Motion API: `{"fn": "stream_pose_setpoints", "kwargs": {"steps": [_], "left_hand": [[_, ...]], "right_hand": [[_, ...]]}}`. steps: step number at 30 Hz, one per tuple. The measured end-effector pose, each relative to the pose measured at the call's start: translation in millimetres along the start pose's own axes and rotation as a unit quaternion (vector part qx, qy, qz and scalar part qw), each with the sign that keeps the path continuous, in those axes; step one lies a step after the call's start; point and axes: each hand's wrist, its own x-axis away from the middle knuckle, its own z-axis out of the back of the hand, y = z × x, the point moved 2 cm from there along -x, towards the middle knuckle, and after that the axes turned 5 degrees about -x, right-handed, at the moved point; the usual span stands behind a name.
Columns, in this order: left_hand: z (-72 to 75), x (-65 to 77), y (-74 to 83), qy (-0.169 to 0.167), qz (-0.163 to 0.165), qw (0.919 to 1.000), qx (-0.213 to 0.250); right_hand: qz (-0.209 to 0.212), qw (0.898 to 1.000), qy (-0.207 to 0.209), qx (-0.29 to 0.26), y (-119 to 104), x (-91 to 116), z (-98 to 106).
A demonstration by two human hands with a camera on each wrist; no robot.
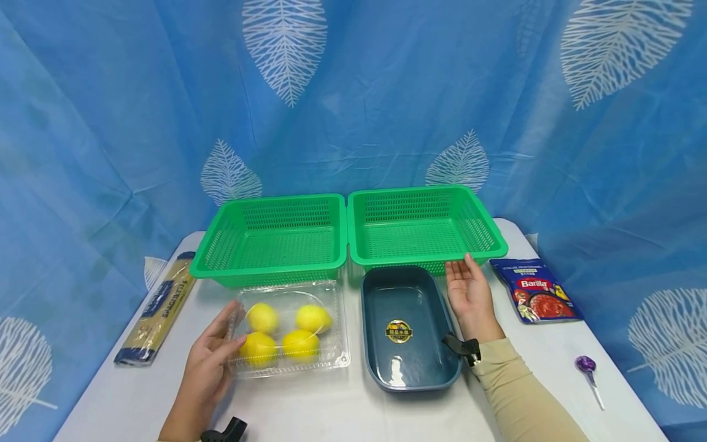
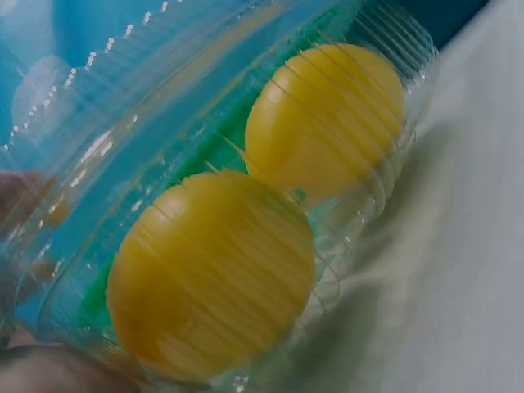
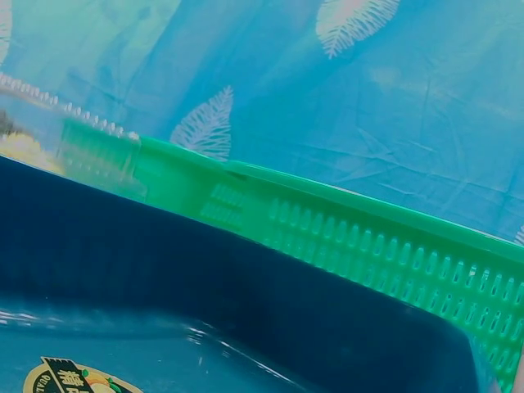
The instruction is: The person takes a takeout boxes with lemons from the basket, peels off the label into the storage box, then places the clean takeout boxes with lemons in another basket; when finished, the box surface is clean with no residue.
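In the head view, my left hand (image 1: pixel 204 362) grips the left side of a clear plastic box (image 1: pixel 338 328), its thumb on the near part and the fingers at the left edge. Several yellow lemons (image 1: pixel 301 345) lie inside; two lemons (image 2: pixel 327 119) show large through the ribbed wall in the left wrist view. A dark blue rectangular tray (image 1: pixel 409 362) with a round fruit sticker (image 1: pixel 399 331) is to the right of the box. Along its right side lies my right hand (image 1: pixel 469 298), palm up with fingers extended toward the green basket; whether it touches the tray I cannot tell.
Two green baskets, a left basket (image 1: pixel 265 274) and a right basket (image 1: pixel 428 256), stand side by side at the back. A spaghetti pack (image 1: pixel 157 310) lies at far left. To the right are a Barilla sauce pouch (image 1: pixel 536 291) and a purple lollipop (image 1: pixel 587 365). A blue curtain (image 1: pixel 364 123) hangs behind.
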Motion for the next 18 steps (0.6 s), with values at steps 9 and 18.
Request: {"fn": "stream_pose_setpoints", "kwargs": {"steps": [9,18], "left_hand": [[-2.6,5.9,13.4,0.02,-0.025,0.9989,0.036],[3.2,10.7,40.2,0.007,-0.033,0.9974,0.063]], "right_hand": [[0.001,1.0,-0.004,0.001,-0.6,-0.5,1.9],[0.001,1.0,-0.002,0.009,-0.1,-0.2,1.1]]}}
